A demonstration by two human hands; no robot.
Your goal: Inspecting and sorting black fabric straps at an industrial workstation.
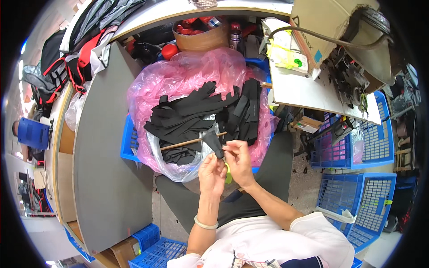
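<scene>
Two hands meet over the lap: left hand (212,173) and right hand (238,161) both pinch one black fabric strip (215,144), which sticks up from the fingertips; beyond lies one wooden stick (187,142) on one heap of black pieces (201,114) in pink plastic (178,76)

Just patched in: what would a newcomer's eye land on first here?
Probably the pink plastic bag in the blue crate at centre, heaped with black fabric strips. Just below it, the left hand and right hand pinch one black piece between them, with a wooden stick lying across the pile. A grey tabletop fills the left.
</scene>
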